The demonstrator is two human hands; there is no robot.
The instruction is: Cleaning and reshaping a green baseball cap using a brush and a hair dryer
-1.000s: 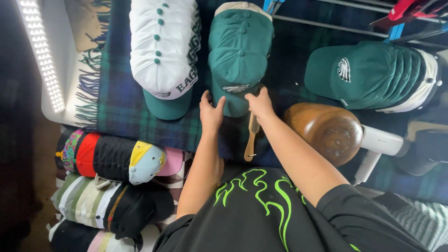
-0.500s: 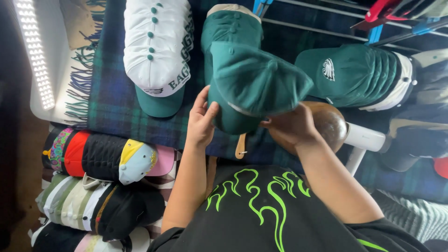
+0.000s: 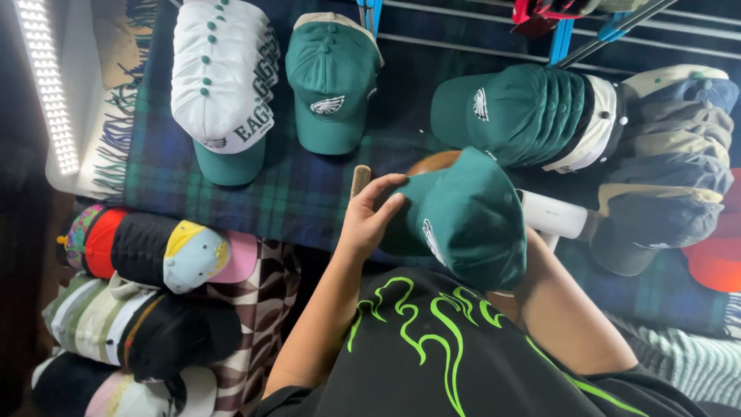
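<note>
Green cap (image 3: 471, 220): you hold it in front of your chest, above the near edge of the plaid blanket (image 3: 270, 197), crown turned toward you, a pale emblem showing on its front. It covers most of a rounded wooden form (image 3: 436, 161), of which only a brown sliver shows at the cap's far side.

Left hand (image 3: 370, 216): your fingers are curled against the cap's left side, thumb and fingertips closed on the fabric.

Right hand: hidden under the cap; only your forearm (image 3: 563, 316) shows, running up into it. You cannot tell from this view how the fingers are set.

Wooden brush (image 3: 360, 180): lies on the blanket just beyond your left fingertips, only its tip visible.

White handle (image 3: 552, 215): pokes out from under the cap's right side.

Stack of green caps with a single top cap (image 3: 332, 85): lies at the blanket's far edge, brim toward you. Stack of white caps (image 3: 220, 85): beside it on the left, green brim at the bottom.

Row of nested green caps (image 3: 525, 112): lies on the right, with dark and tan caps (image 3: 679, 154) beyond it.

Rolls of mixed caps (image 3: 147, 255): stacked off the blanket's near left corner.

Light panel (image 3: 46, 85): at the far left.
</note>
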